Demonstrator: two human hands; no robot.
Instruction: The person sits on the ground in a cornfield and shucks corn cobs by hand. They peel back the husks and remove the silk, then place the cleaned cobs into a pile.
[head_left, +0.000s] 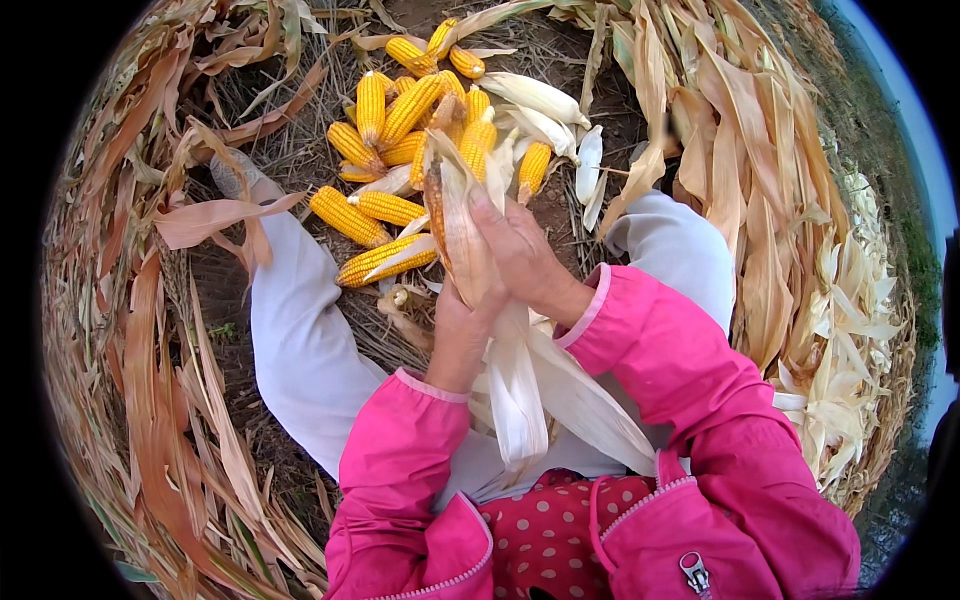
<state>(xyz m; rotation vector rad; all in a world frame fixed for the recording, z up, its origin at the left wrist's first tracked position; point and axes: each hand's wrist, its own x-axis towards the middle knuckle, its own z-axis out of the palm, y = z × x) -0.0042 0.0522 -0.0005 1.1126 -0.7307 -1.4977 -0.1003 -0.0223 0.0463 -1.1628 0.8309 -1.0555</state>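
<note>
An ear of corn (460, 225) wrapped in dry, brown-streaked husk is held upright between both my hands. My left hand (463, 324) closes around its lower part. My right hand (529, 251) grips the husk higher up, thumb lying along it. Long pale husk leaves (517, 397) hang down from beneath my hands towards my lap. Just beyond the held ear is a pile of bare yellow corn cobs (409, 112). Several more bare cobs (349, 216) lie on the ground to the left of it. The kernels inside the held husk are hidden.
Pale husked ears (536, 97) lie right of the pile. Dry corn stalks and leaves line the left (161, 420) and right (739, 172) sides. A heap of loose pale husks (836, 352) is at the far right. My legs (300, 322) spread around the pile.
</note>
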